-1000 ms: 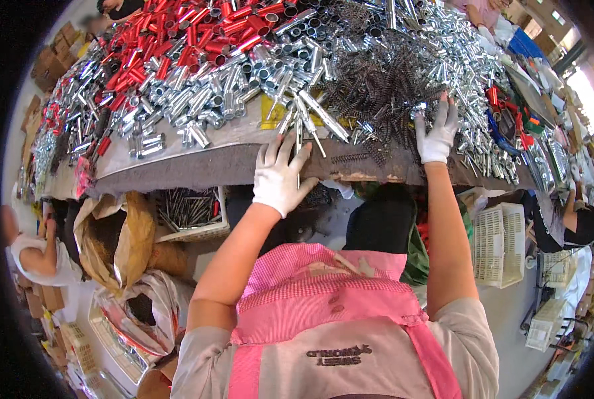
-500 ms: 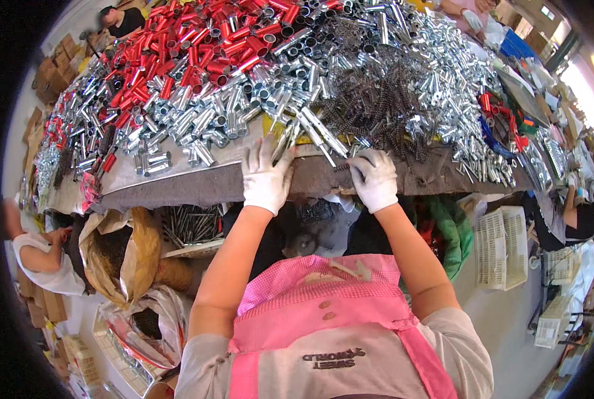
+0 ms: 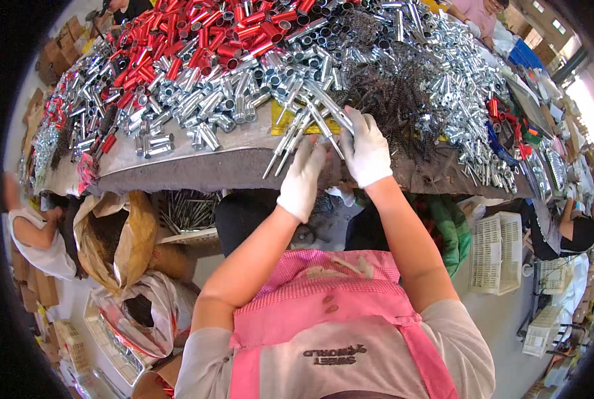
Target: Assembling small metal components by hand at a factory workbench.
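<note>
Both my hands wear white gloves and work at the near edge of the heaped table. A loose group of silver tubes with thin rod ends point(image 3: 305, 130) lies on the table in front of them, several ends fanning toward me. My left hand point(image 3: 303, 178) is beside the near rod ends, fingers stretched forward, closed around nothing visible. My right hand point(image 3: 369, 151) lies along the right side of the group, fingers extended and touching the tube ends. The undersides of the fingers are hidden. A yellow patch point(image 3: 280, 114) shows beneath the tubes.
Red tubes point(image 3: 207, 36), short silver tubes point(image 3: 227, 100) and dark springs point(image 3: 390, 90) are heaped beyond my hands. Small silver parts point(image 3: 480, 149) lie right. Below the table edge stand open sacks point(image 3: 114, 243) and white crates point(image 3: 496, 253). Other people work around the table.
My hands have come closer together. The left moved right and nearer me; the right moved slightly up and left. The tubes between them have shifted and now fan out toward me.
</note>
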